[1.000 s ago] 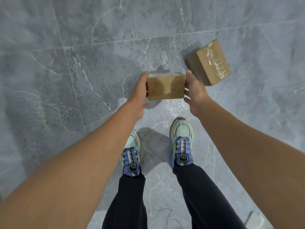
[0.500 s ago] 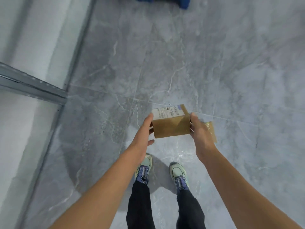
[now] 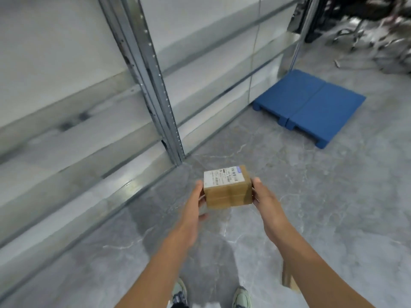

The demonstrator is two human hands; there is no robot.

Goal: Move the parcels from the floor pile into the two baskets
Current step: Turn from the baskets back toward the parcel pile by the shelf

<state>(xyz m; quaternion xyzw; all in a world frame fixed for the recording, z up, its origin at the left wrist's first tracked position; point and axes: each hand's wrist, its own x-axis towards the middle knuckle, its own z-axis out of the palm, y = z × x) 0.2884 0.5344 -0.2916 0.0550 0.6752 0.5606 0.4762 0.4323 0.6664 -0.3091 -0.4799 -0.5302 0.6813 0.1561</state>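
Matt cardboard parcel (image 3: 228,192), glossy marbled stone floor (image 3: 311,207), blue plastic pallet (image 3: 311,105).

1. A grey floor (image 3: 333,207) with pale marble veins fills the lower right.
2. A metal rack upright (image 3: 153,74), punched with holes, stands on the floor at left.
3. Pale shelf boards (image 3: 66,134) run either side of it.
4. A blue plastic pallet (image 3: 311,103) lies flat on the floor beside the rack's far end.
5. Blurred shiny metal clutter (image 3: 378,36) sits top right.
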